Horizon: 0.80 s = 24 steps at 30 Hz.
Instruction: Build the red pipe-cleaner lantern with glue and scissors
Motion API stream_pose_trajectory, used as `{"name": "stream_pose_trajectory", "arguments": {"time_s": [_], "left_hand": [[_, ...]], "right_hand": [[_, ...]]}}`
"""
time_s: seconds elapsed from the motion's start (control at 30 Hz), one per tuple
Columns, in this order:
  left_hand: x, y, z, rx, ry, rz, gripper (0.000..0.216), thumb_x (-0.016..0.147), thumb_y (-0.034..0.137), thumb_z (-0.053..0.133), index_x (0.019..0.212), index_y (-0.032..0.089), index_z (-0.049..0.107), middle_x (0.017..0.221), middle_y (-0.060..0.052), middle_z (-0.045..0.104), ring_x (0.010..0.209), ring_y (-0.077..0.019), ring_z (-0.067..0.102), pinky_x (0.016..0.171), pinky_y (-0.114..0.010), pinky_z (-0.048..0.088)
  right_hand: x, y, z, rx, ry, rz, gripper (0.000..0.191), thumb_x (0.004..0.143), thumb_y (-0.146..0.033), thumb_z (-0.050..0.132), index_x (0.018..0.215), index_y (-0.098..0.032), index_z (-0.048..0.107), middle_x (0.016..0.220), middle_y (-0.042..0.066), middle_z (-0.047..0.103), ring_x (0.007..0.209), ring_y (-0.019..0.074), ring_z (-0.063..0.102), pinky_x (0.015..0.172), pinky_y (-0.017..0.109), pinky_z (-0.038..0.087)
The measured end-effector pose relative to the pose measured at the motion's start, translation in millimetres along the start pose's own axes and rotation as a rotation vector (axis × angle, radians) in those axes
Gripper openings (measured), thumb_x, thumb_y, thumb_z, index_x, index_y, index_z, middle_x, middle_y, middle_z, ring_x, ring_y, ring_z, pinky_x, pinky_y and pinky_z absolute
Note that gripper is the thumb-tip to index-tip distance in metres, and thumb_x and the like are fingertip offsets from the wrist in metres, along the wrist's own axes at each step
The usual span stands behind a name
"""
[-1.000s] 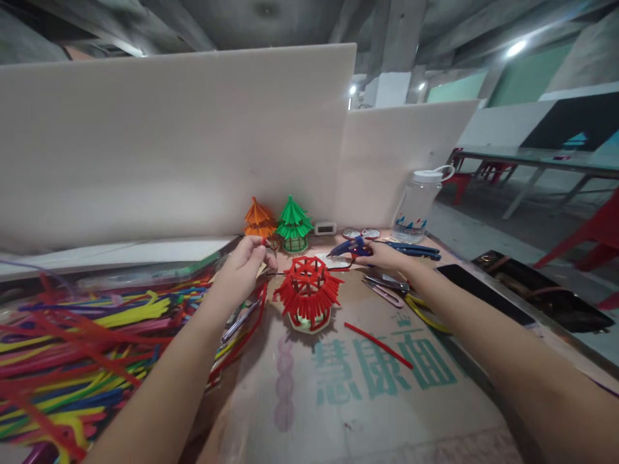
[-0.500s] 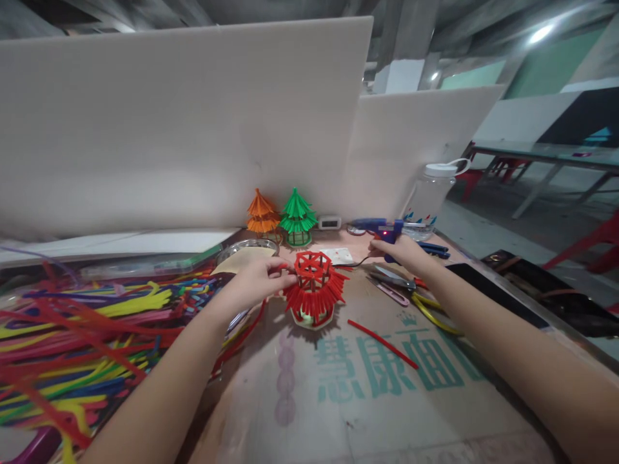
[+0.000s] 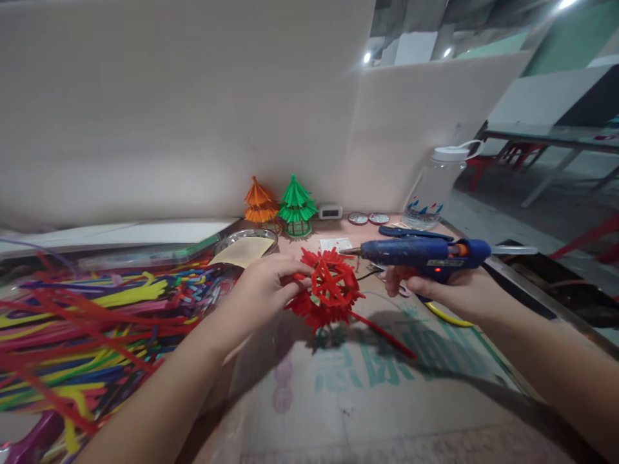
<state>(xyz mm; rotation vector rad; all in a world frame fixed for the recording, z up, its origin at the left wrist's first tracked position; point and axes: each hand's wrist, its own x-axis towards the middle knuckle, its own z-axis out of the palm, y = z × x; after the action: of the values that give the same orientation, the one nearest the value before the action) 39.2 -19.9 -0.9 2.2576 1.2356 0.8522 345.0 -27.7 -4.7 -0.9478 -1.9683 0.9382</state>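
My left hand (image 3: 271,290) grips the left side of a red pipe-cleaner pavilion model (image 3: 333,287), which is tilted so its hexagonal lattice top faces me. In my right hand (image 3: 430,287) is a blue hot glue gun (image 3: 416,251) with its small red light lit. Its nozzle points left, close to the model's upper right edge; whether they touch I cannot tell. Below the model, a loose red pipe cleaner (image 3: 384,334) lies on the printed board (image 3: 309,412). An orange model (image 3: 261,205) and a green model (image 3: 296,206) with tiered roofs stand behind.
Many coloured pipe cleaners (image 3: 97,322) are heaped at left. Farther back are a metal bowl (image 3: 271,240) with a yellowish sheet across it, a small white digital display (image 3: 331,212) and a clear bottle (image 3: 432,190). White panels (image 3: 193,116) rise behind the table. Yellow-handled pliers (image 3: 445,314) lie at right.
The glue gun has come up from the back of the table and swung toward the model, nozzle pointing left. My left hand has lifted and tipped the red model toward me.
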Motion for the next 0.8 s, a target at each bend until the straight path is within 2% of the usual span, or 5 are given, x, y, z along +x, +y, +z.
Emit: {"name": "stream_pose_trajectory", "arguments": {"time_s": [0.07,0.23,0.33,0.5,0.8], "left_hand": [[-1,2,1,0.026,-0.019,0.036,0.025,0.084,0.016,0.058,0.096,0.023,0.079,0.088,-0.005,0.076,0.079,-0.0190,0.066,0.076,-0.031,0.050],[-2,6,3,0.088,-0.024,0.067,0.020,0.084,0.017,0.061,0.090,0.024,0.078,0.085,-0.003,0.076,0.079,-0.0195,0.066,0.075,-0.032,0.050],[-3,8,5,0.096,-0.008,0.080,0.018,0.084,0.018,0.061,0.089,0.024,0.078,0.082,-0.003,0.076,0.076,-0.0190,0.066,0.072,-0.031,0.050],[-4,11,7,0.092,0.013,0.086,0.016,0.083,0.019,0.062,0.087,0.024,0.077,0.082,-0.003,0.076,0.075,-0.0187,0.067,0.071,-0.030,0.050],[-5,13,8,0.110,0.016,0.080,0.014,0.083,0.021,0.063,0.087,0.024,0.077,0.083,-0.003,0.077,0.076,-0.0194,0.067,0.069,-0.030,0.048]], "right_hand": [[-3,-6,1,-0.073,-0.039,0.001,0.039,0.084,-0.061,0.065,0.081,-0.023,0.075,0.081,0.006,0.075,0.077,0.0237,0.071,0.068,0.036,0.056],[-5,-20,8,-0.219,0.026,0.014,0.039,0.078,-0.066,0.067,0.079,-0.027,0.076,0.075,0.004,0.073,0.073,0.0256,0.068,0.065,0.037,0.055],[-6,-23,10,-0.270,0.051,-0.017,0.040,0.080,-0.064,0.067,0.073,-0.025,0.070,0.072,0.004,0.069,0.069,0.0229,0.065,0.064,0.035,0.052],[-6,-27,11,-0.352,0.101,-0.063,0.039,0.078,-0.060,0.072,0.079,-0.023,0.062,0.068,0.001,0.063,0.060,0.0175,0.058,0.053,0.029,0.043],[-4,-32,9,-0.437,0.069,-0.178,0.039,0.079,-0.059,0.072,0.089,-0.022,0.067,0.075,0.003,0.066,0.064,0.0172,0.060,0.062,0.028,0.048]]}}
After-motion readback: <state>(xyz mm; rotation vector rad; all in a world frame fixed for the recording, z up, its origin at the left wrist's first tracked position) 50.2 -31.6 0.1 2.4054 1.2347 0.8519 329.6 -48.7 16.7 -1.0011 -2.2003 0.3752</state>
